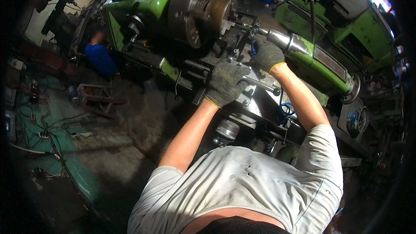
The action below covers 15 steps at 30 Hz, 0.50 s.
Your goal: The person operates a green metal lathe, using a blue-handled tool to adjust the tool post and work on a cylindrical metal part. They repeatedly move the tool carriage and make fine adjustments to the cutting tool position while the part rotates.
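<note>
Resting on the bolt-studded steel tool post [240, 63], my left hand in its grey knitted glove [226, 83] lies by a ball-ended steel lever [262, 85]—I can't tell whether its fingers close on anything. My right hand, gloved alike [268, 55], reaches below the shiny steel tailstock barrel [279, 39], its fingertips hidden, grip unclear. Beyond, the brownish round metal workpiece [219, 11] sits in the big grey steel chuck [184, 13], apart from both hands. Mounting looks done; how much work remains doesn't show.
</note>
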Available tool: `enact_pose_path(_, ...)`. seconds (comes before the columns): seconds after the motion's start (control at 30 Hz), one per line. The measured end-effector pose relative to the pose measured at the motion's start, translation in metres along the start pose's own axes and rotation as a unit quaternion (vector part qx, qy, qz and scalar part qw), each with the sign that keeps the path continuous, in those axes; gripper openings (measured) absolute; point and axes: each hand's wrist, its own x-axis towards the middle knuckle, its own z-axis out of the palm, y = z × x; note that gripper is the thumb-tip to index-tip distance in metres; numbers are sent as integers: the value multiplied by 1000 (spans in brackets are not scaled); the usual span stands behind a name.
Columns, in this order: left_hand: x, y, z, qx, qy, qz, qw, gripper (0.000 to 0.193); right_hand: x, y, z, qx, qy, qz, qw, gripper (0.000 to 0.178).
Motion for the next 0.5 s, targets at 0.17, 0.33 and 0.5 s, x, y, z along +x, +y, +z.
enact_pose_path(0.17, 3, 2, -4, -19, -5, 0, 1000, 34, 0, -12, -2, -24, 3, -4, 1000, 41)
enact_pose_path(0.33, 0, -1, 0, -18, -5, 3, 1000, 35, 9, -15, 6, -27, -20, -14, 999, 40)
enact_pose_path(0.5, -1, -1, 1, -10, -4, 6, 1000, 36, 2, -13, 7, -20, 0, -13, 1000, 44)
